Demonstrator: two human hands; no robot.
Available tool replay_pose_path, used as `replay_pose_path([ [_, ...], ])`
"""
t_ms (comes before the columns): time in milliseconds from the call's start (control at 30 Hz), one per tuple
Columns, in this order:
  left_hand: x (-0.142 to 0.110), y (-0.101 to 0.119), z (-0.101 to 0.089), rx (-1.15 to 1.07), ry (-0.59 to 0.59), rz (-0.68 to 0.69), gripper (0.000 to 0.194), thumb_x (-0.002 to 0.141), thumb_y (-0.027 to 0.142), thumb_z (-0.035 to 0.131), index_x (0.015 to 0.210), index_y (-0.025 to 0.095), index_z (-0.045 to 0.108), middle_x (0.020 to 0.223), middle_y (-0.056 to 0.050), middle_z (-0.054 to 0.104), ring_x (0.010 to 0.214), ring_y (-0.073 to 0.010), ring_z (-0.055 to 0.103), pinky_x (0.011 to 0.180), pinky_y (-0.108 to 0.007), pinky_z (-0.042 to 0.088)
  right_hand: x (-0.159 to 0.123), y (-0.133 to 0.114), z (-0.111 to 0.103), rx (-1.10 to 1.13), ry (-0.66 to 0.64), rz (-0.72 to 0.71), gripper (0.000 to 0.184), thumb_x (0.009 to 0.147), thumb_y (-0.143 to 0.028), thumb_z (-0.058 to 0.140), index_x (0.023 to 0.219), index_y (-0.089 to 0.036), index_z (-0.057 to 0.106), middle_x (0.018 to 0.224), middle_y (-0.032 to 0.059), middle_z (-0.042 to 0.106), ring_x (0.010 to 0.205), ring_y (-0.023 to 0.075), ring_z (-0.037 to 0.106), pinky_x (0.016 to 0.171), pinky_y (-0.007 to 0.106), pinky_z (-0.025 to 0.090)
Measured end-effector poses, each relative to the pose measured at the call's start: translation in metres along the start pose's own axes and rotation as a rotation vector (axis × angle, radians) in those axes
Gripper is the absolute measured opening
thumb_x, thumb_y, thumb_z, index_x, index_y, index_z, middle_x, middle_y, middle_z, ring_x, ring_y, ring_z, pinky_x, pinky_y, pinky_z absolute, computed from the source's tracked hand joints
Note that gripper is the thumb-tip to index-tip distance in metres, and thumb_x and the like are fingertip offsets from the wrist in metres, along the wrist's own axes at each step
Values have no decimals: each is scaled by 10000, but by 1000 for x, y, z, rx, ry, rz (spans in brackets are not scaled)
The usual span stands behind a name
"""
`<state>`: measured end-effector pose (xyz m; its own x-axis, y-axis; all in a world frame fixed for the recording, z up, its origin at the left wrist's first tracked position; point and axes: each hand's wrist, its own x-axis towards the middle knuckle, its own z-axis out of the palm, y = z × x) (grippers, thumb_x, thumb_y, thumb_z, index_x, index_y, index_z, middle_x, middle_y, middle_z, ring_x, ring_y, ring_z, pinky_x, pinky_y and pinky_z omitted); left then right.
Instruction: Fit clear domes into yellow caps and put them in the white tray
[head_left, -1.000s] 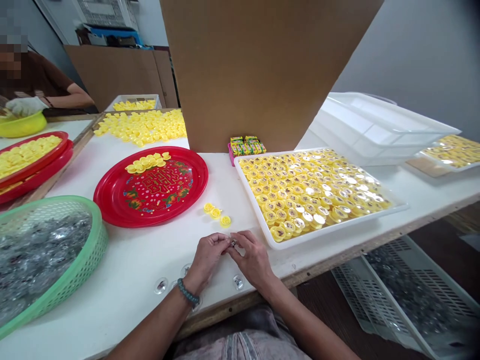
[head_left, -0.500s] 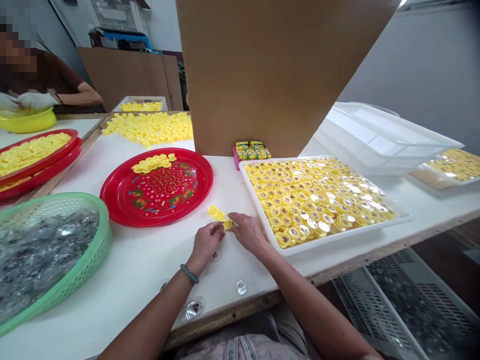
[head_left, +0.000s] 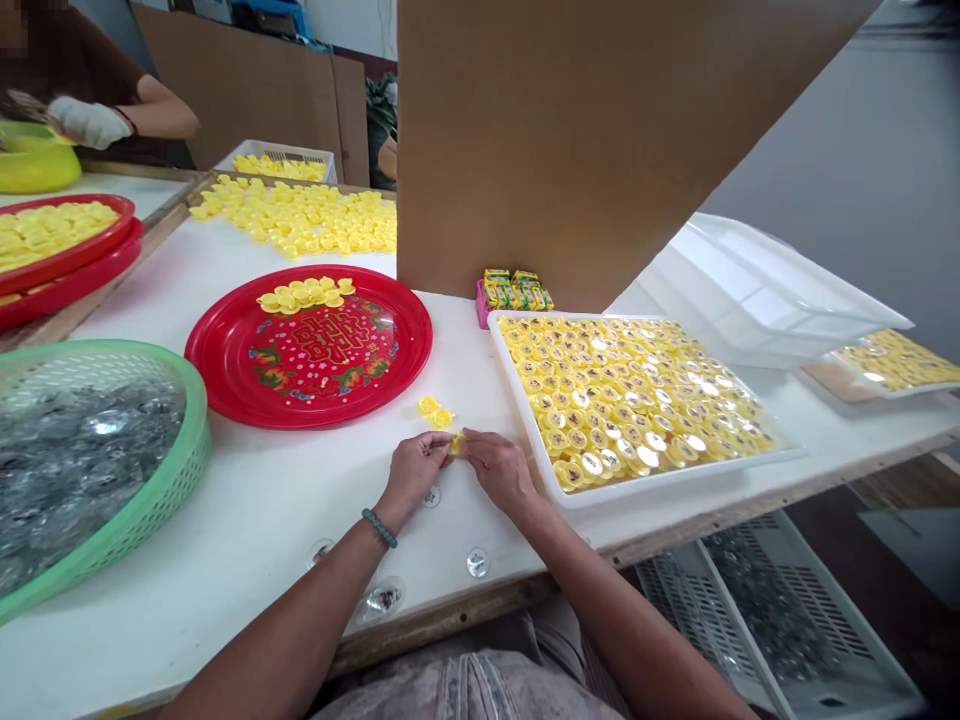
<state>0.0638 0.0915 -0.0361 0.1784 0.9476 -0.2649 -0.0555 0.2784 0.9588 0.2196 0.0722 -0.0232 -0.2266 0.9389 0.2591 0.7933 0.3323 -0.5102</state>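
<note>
Between the fingertips of both hands is a small yellow plastic disc piece, mostly covered by the fingers. My left hand, with a beaded bracelet at the wrist, pinches it from the left. From the right, my right hand has its fingers closed on the same piece. Just beyond them on the white table lie a few loose yellow round pieces. Clear round discs with small printed pictures lie near the table edge. To the right, a white tray holds many yellow pieces with printed clear tops.
A red round tray carries yellow pieces at its back. At left, a green basket is full of clear discs. A cardboard panel stands behind small packets. A gloved co-worker's hand is at far left.
My view has shifted slightly. The yellow piece in my fingers has turned and shows less of its face. Both hands stay together over nearly the same spot.
</note>
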Motion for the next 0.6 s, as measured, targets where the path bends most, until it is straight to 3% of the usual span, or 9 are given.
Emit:
replay_pose_path([
  [100, 0, 4, 1, 52, 26, 9, 223, 688, 269, 627, 873, 153, 671, 834, -73, 676, 740, -203, 629, 735, -324, 499, -8, -2, -2, 61, 17, -11, 253, 847, -143, 522, 995, -259, 691, 1159, 44, 628, 1005, 182, 616, 859, 332, 508],
  [333, -10, 6, 3, 93, -21, 19, 219, 684, 338, 630, 781, 144, 661, 762, -71, 664, 719, -199, 607, 684, -296, 473, -19, -12, -7, 208, 27, 130, 211, 782, -181, 622, 980, -230, 680, 999, 48, 691, 943, 192, 631, 846, 341, 506],
  [467, -14, 11, 7, 63, -18, -22, 247, 643, 347, 677, 764, 134, 643, 732, -70, 654, 673, -183, 597, 629, -275, 464, -23, -15, -6, 224, 53, 261, 437, 756, -160, 625, 1180, -220, 533, 989, 43, 689, 866, 177, 642, 789, 333, 511],
  [600, -11, 14, 8, 62, -29, -78, 284, 575, 349, 738, 726, 138, 624, 684, -54, 639, 623, -171, 587, 592, -266, 468, -23, -18, -8, 202, -7, 230, 643, 748, -124, 604, 1329, -205, 340, 1000, 35, 684, 895, 179, 630, 784, 332, 495],
])
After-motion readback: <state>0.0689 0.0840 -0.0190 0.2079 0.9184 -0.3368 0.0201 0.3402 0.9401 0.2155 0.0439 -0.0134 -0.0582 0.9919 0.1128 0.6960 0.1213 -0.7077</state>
